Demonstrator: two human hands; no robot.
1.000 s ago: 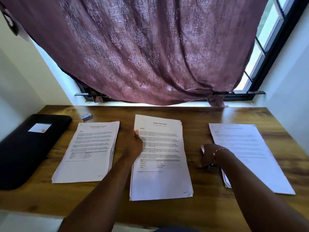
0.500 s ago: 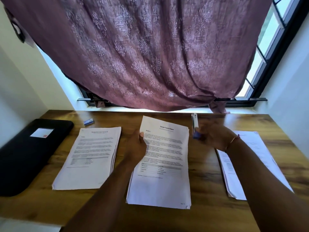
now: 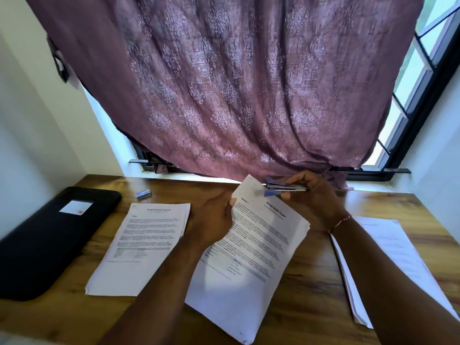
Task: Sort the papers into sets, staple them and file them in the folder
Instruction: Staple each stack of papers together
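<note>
On the brown wooden table (image 3: pixel 311 295) the flat black folder (image 3: pixel 49 240) is lying at your left, waiting for the filing, and the left white printed paper stack (image 3: pixel 144 245) and the right one (image 3: pixel 388 265) are resting apart, I think so the sets are not mixing. Your left hand (image 3: pixel 214 220) is gripping the middle white paper set (image 3: pixel 254 257) by its edge and tilting its top corner to the blue-and-silver metal stapler (image 3: pixel 283 186), which your right hand (image 3: pixel 316 197) is holding with curled fingers at that corner, probably for stapling. Its heading is seeming to read "Sample Health Report", with "Section 1".
</note>
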